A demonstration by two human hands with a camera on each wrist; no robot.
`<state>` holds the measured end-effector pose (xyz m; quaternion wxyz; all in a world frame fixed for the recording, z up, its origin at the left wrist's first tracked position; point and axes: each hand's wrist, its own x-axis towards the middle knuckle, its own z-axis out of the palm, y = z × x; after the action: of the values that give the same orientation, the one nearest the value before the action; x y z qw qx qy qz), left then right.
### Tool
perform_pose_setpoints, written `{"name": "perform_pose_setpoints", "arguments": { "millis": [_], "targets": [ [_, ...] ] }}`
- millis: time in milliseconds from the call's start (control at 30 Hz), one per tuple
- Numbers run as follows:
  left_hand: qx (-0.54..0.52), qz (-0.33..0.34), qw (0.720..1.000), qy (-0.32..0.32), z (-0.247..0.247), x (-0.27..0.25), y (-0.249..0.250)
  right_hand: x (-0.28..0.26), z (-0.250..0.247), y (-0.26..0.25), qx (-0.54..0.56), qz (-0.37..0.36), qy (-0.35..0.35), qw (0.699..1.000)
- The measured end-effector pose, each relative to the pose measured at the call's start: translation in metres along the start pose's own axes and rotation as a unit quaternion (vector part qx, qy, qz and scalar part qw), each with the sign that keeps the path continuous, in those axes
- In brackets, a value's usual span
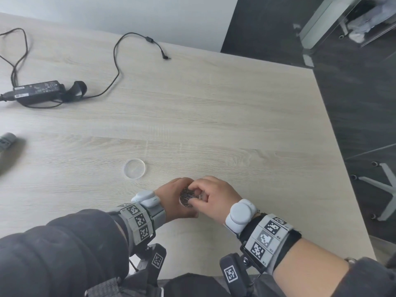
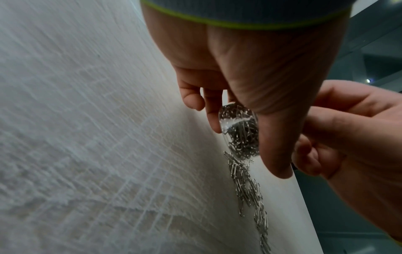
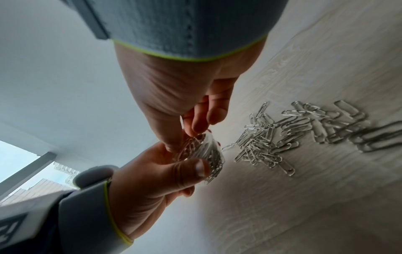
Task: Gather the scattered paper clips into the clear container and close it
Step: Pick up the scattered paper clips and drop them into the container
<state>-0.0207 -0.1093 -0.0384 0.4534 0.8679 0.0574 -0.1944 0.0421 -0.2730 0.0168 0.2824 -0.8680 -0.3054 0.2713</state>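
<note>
Bare table stretches ahead and right of both hands; the clear lid lies near left; power adapter and cable sit far left.

Place: looked like an office.
Desk: pale wood-grain laminate, broad and plain.
Power adapter: black laptop brick, cable trailing over the desktop.
Chair base: pale spokes with castors, on dark floor.
Wall: plain white.

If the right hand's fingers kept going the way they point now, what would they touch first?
Most likely the paper clips heaped in the clear container that the left hand holds; the right hand has its fingertips right at its open top.
</note>
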Motion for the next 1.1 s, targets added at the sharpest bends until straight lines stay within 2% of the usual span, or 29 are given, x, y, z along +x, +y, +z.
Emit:
{"name": "perform_pose_setpoints", "arguments": {
  "millis": [100, 200, 433, 567, 733, 833, 1100],
  "targets": [
    [-0.021, -0.016, 0.999, 0.022, -0.003, 0.0, -0.011, -0.001, -0.009, 0.019, 0.011, 0.025, 0.054, 0.998],
    [-0.051, -0.034, 0.996, 0.06, -0.011, -0.003, -0.021, -0.003, -0.02, 0.047, -0.016, 0.096, 0.083, 0.992],
    [-0.103, -0.056, 0.99, 0.081, -0.018, 0.0, -0.029, -0.027, -0.033, 0.101, -0.065, 0.21, 0.028, 0.975],
    [-0.085, -0.051, 0.992, 0.08, -0.017, 0.003, -0.028, -0.039, -0.032, 0.107, -0.088, 0.19, -0.097, 0.973],
    [-0.06, -0.042, 0.994, 0.082, -0.017, 0.005, -0.026, -0.034, -0.021, 0.092, -0.112, 0.159, -0.155, 0.968],
    [-0.059, -0.041, 0.994, 0.084, -0.017, 0.005, -0.027, -0.022, -0.015, 0.087, -0.119, 0.172, -0.141, 0.968],
    [-0.055, -0.038, 0.994, 0.082, -0.016, 0.004, -0.024, 0.0, -0.005, 0.071, -0.05, 0.19, -0.07, 0.978]
  ]
}}
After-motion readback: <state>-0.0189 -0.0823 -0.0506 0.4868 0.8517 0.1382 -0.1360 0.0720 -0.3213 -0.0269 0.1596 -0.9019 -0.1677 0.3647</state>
